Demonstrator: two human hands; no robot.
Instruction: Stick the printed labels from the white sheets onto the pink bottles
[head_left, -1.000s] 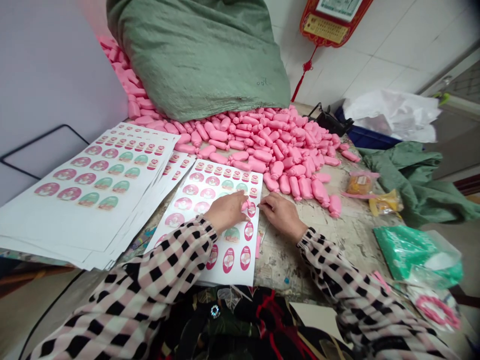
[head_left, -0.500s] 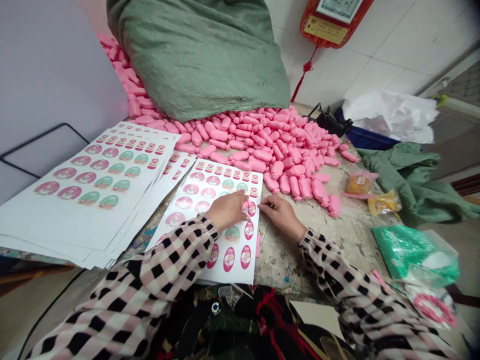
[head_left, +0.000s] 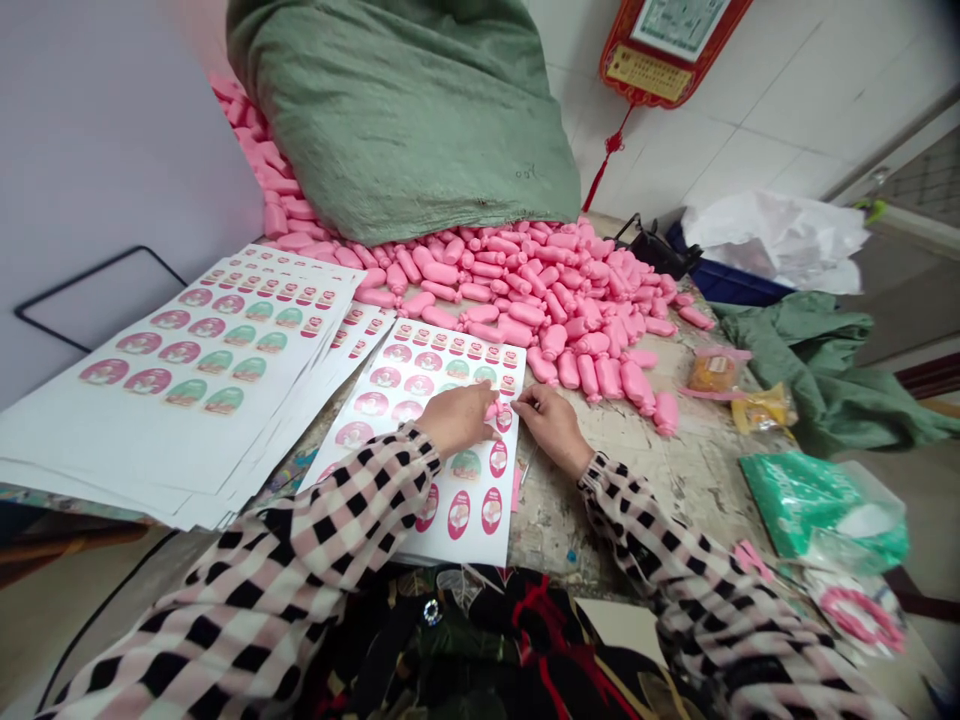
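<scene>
1. Left hand (head_left: 459,418): pinching pink bottle (head_left: 492,410), mostly hidden, over right edge of sticker sheet (head_left: 457,550).
2. Right hand (head_left: 553,425): fingertips pressed together beside it; can't tell if anything's between.
3. Handling: probably light, smooth, slightly squeezable. Hold by sides, gently.
4. Beyond: bottle pile (head_left: 525,288), green sack (head_left: 420,130).

1. I see a white rectangular paper sticker sheet (head_left: 439,480) before me, on the worn table (head_left: 637,470).
2. Left of it, I have stacked white paper sheets (head_left: 150,430).
3. Behind it, pink plastic bottles (head_left: 525,313) lie before a green fabric sack (head_left: 420,130).
4. Right: green plastic packet (head_left: 802,500).
</scene>
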